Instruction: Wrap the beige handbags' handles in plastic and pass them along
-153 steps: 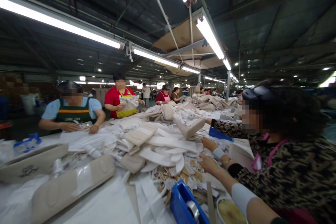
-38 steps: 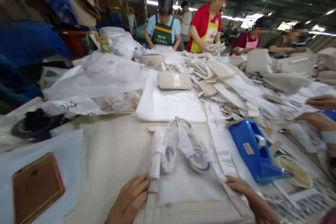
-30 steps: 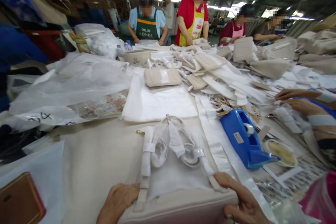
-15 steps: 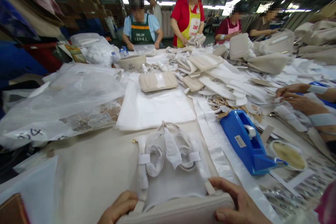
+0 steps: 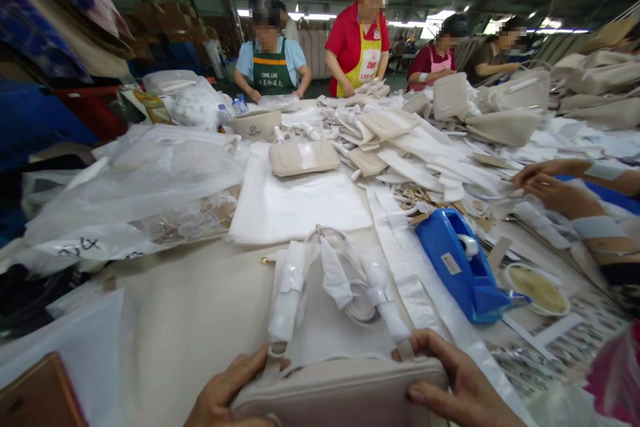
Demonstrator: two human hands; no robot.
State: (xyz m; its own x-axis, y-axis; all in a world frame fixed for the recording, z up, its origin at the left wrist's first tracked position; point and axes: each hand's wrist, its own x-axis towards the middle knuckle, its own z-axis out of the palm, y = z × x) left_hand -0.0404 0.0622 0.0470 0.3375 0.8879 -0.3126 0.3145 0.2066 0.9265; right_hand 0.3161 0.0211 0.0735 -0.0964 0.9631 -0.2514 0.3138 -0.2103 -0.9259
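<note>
A beige handbag [image 5: 340, 390] lies at the near edge of the table, its rounded edge tilted up toward me. My left hand [image 5: 233, 390] grips its left end, fingers by the metal ring of the strap. On the right end, my right hand [image 5: 450, 380] has its thumb on the near face and its fingers over the top by the other strap tab. The bag's straps [image 5: 287, 293], wrapped in white padding, stretch away from me. A coiled, wrapped cord [image 5: 361, 303] and a white paper-like wrap [image 5: 334, 273] lie between them.
A blue tape dispenser [image 5: 450, 267] stands right, beside a tape roll [image 5: 537, 288]. Behind the bag are white sheets [image 5: 300, 210] with a beige pouch [image 5: 305, 159] on top. Plastic bags [image 5: 140, 180] lie left, a phone-like object [image 5: 40, 393] nearer. A co-worker's hands [image 5: 555, 187] work at right.
The bag's near edge has risen slightly in my hands. Its left padded strap has straightened and swung inward, covering the left coil. My left hand has shifted up to the strap ring.
</note>
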